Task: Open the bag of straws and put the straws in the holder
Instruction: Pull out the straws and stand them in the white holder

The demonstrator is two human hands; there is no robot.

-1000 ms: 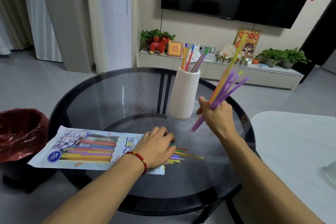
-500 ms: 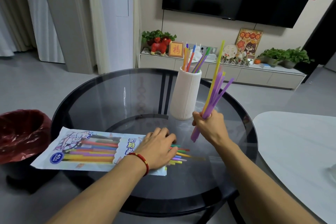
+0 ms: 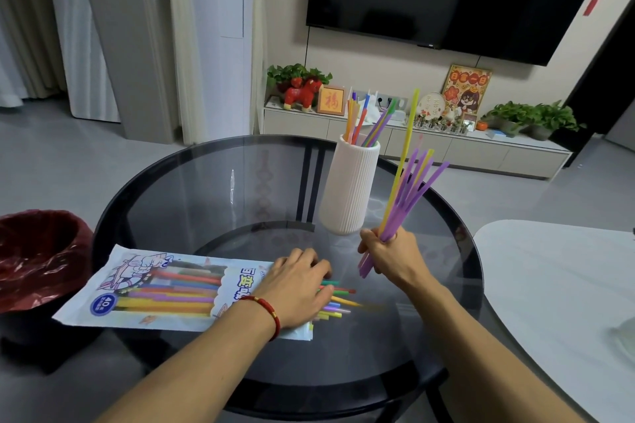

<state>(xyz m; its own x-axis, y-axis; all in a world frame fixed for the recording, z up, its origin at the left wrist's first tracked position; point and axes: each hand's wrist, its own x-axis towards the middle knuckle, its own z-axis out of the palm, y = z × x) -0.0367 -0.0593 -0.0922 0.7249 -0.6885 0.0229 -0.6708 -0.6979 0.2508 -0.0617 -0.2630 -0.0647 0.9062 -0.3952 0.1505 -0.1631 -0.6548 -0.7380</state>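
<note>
A white printed bag of straws (image 3: 161, 288) lies flat on the round glass table (image 3: 213, 189), its open end to the right with coloured straw tips (image 3: 338, 299) sticking out. My left hand (image 3: 295, 288) presses flat on that open end. My right hand (image 3: 390, 254) grips a bunch of purple and yellow straws (image 3: 409, 189), held nearly upright just right of the white ribbed holder (image 3: 350, 189). The holder stands upright with several straws (image 3: 364, 124) in it.
A dark red bin (image 3: 37, 257) stands on the floor left of the table. A white table (image 3: 563, 285) is close on the right. A TV cabinet with plants and ornaments (image 3: 412, 134) runs along the far wall.
My right hand has tilted the bunch of straws from leaning right to nearly upright and lowered a little. My left hand stays on the bag.
</note>
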